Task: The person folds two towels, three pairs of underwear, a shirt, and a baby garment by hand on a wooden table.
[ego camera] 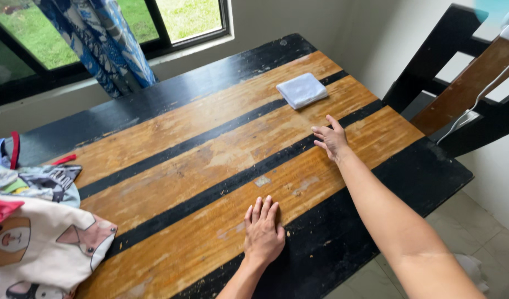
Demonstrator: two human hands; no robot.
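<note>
Clothes pile: printed garments (41, 243) heaped at the far left edge of the counter, a cream one with cartoon dog faces on top, a grey patterned one (49, 182) behind it, and red straps (13, 149) poking out near the wall. Nothing holds them; they lie loose on the wood.
Counter: wooden counter (210, 133) with tan planks between black stripes and a worn black border, scuffed pale in places.
Curtain: blue patterned curtain (108, 44) hangs bunched in front of the window (182, 19), behind the counter's far edge.
My left hand: left hand (263, 232) lies flat, palm down, on the near side of the counter where tan plank meets black border. Fingers straight and close together; this grip is fully open and has hold of nothing.
Folded cloth: a small white folded cloth (302, 89) sits flat on the far right part of the counter, across a tan plank and a black stripe, well apart from my left hand and a short way beyond my right.
My right hand: right hand (332, 138) is stretched out over the right side of the counter, fingers spread and slightly curled, fingertips on or just above the wood; I cannot tell which. This grip is open and empty, the cloth the nearest thing to it.
Chair: dark wooden chair back (459, 61) stands past the counter's right end.
</note>
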